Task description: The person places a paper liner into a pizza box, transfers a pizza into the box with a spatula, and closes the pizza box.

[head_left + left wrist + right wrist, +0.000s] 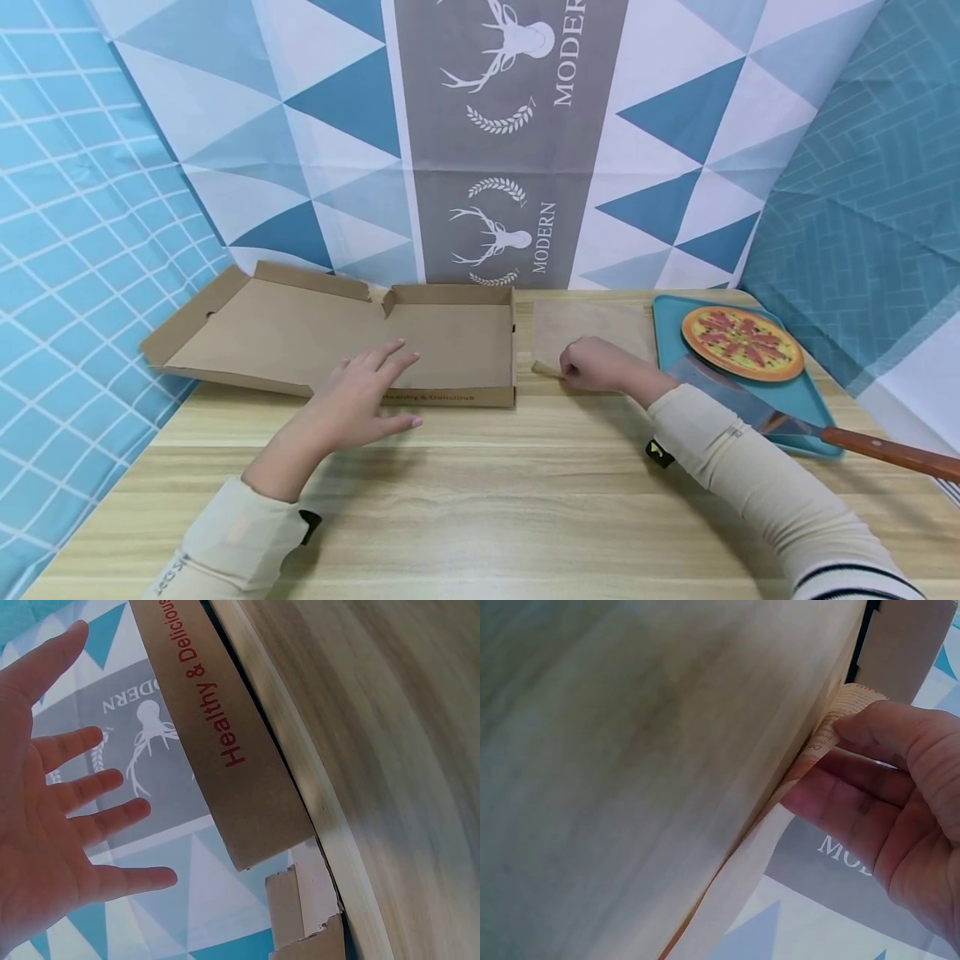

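Observation:
My right hand (pixel 602 365) pinches the near edge of a thin brown paper sheet (pixel 588 323) lying on the table. In the right wrist view that edge of the paper (pixel 845 712) curls up between thumb and fingers, showing print on its turned side. An unfolded cardboard pizza box (pixel 442 398) stands to the left of the sheet, its lid laid back to the left. Over the box's near side hovers my left hand (pixel 358 402), fingers spread and nothing in it. The left wrist view shows red lettering on the box's side wall (pixel 217 727).
On the right, a blue tray (pixel 813 408) bears a round pizza (pixel 742 342). A pizza peel with a wooden handle (pixel 888 450) lies across the tray, its metal blade partly behind my right forearm. A patterned cloth (pixel 510 142) hangs behind the wooden table (pixel 480 508).

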A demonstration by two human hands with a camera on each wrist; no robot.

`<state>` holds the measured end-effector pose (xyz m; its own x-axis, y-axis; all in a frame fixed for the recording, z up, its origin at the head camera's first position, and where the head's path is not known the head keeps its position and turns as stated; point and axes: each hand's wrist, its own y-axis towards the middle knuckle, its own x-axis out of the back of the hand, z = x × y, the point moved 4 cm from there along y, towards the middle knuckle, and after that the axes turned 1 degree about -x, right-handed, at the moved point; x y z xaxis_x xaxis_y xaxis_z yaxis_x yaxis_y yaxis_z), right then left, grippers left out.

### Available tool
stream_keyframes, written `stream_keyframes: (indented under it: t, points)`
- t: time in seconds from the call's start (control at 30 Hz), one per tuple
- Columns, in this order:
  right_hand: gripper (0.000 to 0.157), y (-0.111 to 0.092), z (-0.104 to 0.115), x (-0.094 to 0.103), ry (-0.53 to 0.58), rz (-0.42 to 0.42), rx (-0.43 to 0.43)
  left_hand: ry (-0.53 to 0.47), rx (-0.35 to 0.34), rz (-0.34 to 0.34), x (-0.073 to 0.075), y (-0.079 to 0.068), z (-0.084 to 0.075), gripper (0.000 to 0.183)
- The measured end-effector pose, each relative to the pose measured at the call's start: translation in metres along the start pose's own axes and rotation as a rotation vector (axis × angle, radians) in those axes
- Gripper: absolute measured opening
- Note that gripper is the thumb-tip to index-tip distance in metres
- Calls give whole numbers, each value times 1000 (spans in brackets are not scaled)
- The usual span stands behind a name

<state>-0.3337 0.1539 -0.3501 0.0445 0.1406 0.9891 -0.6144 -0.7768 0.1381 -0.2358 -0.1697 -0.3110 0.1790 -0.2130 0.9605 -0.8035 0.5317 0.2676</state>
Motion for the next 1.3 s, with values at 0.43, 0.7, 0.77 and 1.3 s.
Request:
stream_keyframes:
  t: [0.43,0.7,0.77,1.3]
  points:
    - [23,-11,0,22,1,-124,-214,-69,-7,-12,0,-1,-2,78]
    - [15,-16,2,38,-60,-278,-313,-104,-3,-7,2,0,-4,75]
    - [16,-17,4,44,-84,-347,-314,-130,-3,-1,2,0,-4,75]
    - [10,-25,20,63,-138,-523,-235,-331,20,-161,9,7,-23,57]
